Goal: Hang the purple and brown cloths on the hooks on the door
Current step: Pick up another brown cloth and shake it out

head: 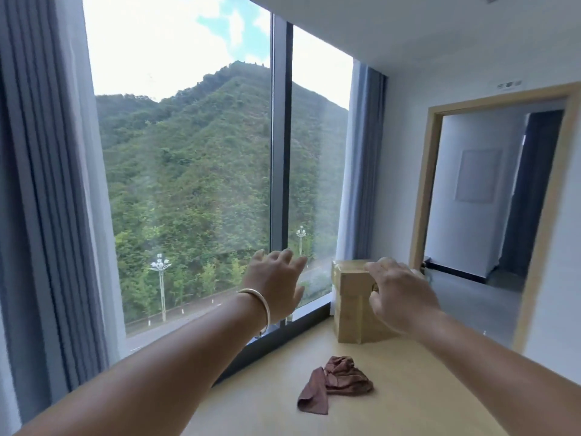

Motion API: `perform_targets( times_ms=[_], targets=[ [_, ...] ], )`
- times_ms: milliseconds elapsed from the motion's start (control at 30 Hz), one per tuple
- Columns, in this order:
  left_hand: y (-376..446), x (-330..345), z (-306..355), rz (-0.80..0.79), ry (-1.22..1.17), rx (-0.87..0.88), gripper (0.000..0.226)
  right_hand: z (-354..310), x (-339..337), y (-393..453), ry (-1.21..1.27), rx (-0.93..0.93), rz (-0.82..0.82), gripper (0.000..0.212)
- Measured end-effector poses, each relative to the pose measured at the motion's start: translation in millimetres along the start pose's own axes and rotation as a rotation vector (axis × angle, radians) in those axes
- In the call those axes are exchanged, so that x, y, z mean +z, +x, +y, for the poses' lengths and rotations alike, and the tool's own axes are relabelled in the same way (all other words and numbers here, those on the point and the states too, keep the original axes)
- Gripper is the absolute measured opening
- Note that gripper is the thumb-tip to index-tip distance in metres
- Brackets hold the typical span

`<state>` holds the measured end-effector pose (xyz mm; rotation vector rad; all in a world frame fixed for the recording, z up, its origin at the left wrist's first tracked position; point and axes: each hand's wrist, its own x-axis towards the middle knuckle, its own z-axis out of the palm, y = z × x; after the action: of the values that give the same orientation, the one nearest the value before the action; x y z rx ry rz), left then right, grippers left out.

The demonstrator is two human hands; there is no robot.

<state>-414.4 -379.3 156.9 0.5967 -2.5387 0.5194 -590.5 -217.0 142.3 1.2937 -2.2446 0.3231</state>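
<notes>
Reaching out with both hands above a crumpled brown cloth [334, 383] on the pale wooden surface [424, 398].
Left hand [273, 284] and right hand [399, 294] hold nothing, fingers loosely spread. Rust-brown, thin and rumpled, it looks light and limp; pinching a raised fold should lift it. No purple cloth shows.

the brown cloth [334, 383] is a plain reddish brown on the pale wood-coloured surface [424, 388]. the box [352, 305] at the surface's far edge is tan. the curtains [41, 199] are grey-blue, the door frame [427, 184] light wood, the bracelet [261, 305] silvery white.
</notes>
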Motion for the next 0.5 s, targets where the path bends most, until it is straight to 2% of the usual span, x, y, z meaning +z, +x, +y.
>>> perform_targets(
  times_ms=[233,500],
  targets=[
    [76.7,26.3,121.7,0.043,-0.123,0.165,0.053,132.0,-8.2,-45.1,-0.14,0.183,-0.032,0.045],
    [138.9,53.9,230.5,0.058,-0.214,0.354,0.05,238.3,-11.3,-91.1,-0.273,0.411,-0.132,0.04]
  ],
)
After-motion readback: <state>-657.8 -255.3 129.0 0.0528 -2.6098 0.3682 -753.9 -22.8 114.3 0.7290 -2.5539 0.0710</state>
